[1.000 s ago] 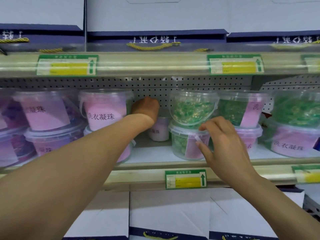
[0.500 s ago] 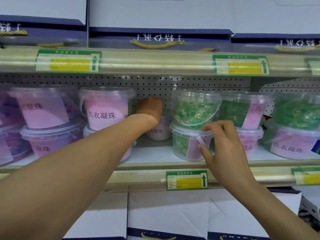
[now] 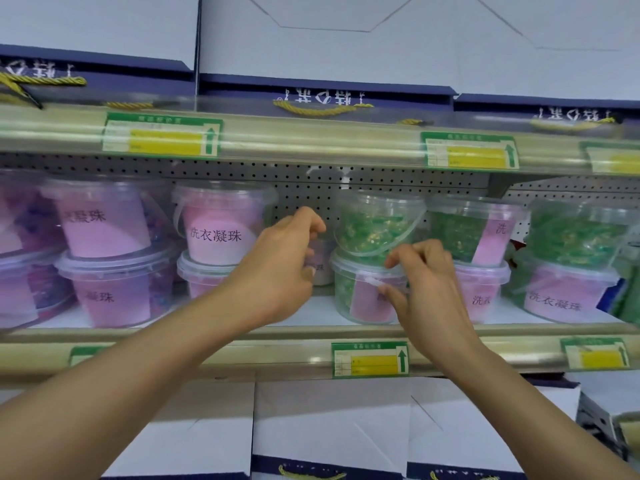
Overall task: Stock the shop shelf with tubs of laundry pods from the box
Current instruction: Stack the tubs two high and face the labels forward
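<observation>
Right hand (image 3: 431, 299) has its grip at the front of the lower green tub (image 3: 349, 299): thumb and curled fingers sit at the tub's rim and white handle strip, apparently pinching it, though actual contact is partly hidden. Left hand (image 3: 280, 271) is held in the gap between the pink and green stacks, fingers loosely curled, grasping nothing visible; a small pale tub (image 3: 323, 268) stands just behind it at the back of the shelf (image 3: 311, 311). Upper green tub (image 3: 375, 221) rests on the lower one, tilted, handle hanging forward. To the left, a pink tub (image 3: 216, 226) bearing printed characters is stacked on another. Further green tubs with pink labels stand to the right. Price tags (image 3: 370, 359) line the shelf edges. White boxes (image 3: 332, 420) sit below.
</observation>
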### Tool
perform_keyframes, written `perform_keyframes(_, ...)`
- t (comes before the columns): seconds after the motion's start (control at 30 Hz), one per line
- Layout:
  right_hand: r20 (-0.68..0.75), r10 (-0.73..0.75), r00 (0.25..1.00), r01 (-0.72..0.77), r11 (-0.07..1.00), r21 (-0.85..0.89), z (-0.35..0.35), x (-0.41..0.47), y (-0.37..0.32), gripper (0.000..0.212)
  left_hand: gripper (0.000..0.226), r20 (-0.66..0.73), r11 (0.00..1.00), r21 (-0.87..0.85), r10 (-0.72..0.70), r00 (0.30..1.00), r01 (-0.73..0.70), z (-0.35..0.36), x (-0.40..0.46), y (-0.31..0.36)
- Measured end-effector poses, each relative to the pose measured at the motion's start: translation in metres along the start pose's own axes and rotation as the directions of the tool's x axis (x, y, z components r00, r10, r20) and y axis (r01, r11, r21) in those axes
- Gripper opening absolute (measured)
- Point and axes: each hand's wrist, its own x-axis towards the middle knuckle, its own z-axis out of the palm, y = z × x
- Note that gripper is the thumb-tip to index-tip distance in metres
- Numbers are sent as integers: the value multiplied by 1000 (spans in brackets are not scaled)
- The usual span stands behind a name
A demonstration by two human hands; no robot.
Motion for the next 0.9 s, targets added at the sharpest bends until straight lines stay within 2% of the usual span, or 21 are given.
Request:
perform_keyframes(0.23,35,-75,997,75,997,12,14,3,-44,22,40,-82,984,169,73,994,-58,-25,-28,-25)
perform_keyframes(0.5,54,-121,991,118,991,57,26,4,-70,23,41,-108,988,146,65,992,-48,-31,-35,-35)
perform_keyframes(0.57,50,-91,995,86,992,97,26,1,-71,27,44,-104,992,120,58,993,-45,-29,-34,-37)
perform_keyframes(0.6,-1,-65,998,65,986,151,23,-2,-70,30,46,-100,994,100,49,994,-39,-28,-34,-38)
perform_keyframes(0.67,-119,74,990,-33,948,315,11,-3,-68,37,52,-84,999,46,11,996,-7,-26,-33,-36)
perform_keyframes(0.7,-113,179,977,-118,903,412,5,1,-65,41,57,-68,1000,4,-13,998,14,-25,-32,-34)
perform_keyframes(0.73,-33,280,959,-225,831,508,1,9,-60,47,62,-50,998,-50,-35,998,32,-24,-30,-32)
perform_keyframes(0.8,281,385,879,-471,605,642,0,34,-48,65,71,-6,983,-172,-63,998,61,-21,-24,-28)
perform_keyframes(0.83,415,363,834,-551,521,652,1,43,-44,76,76,14,971,-227,-73,997,74,-19,-20,-27)
perform_keyframes(0.87,495,319,808,-588,490,644,3,49,-40,82,79,35,957,-276,-83,996,89,-17,-16,-27)
perform_keyframes(0.9,531,266,804,-587,490,645,7,53,-36,76,83,55,942,-318,-92,994,105,-15,-12,-26)
